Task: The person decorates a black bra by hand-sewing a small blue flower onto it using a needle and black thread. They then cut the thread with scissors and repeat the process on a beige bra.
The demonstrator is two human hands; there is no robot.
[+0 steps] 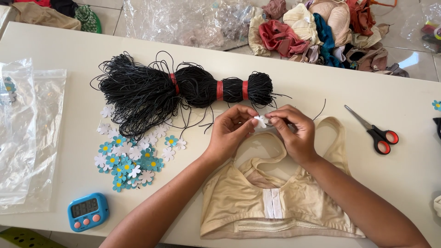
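Both hands meet at frame centre, just above a beige bra (257, 197) lying flat on the white worktop (367, 92). Left hand (229, 131) and right hand (294, 131) both pinch one small white flower cutout (262, 121) between fingertips, held just over the bra's strap loop. Thin black cord end trails from near the right hand toward upper right. Black cord bundle (183, 89) with red ties lies just above the hands. Pile of blue and white paper flowers (131, 158) at left centre, well apart from the hands. Blue digital timer (87, 211) at lower left. Clear plastic bags (27, 133) at far left. Red-handled scissors (374, 131) at right. Heap of garments (321, 30) on floor, upper right.
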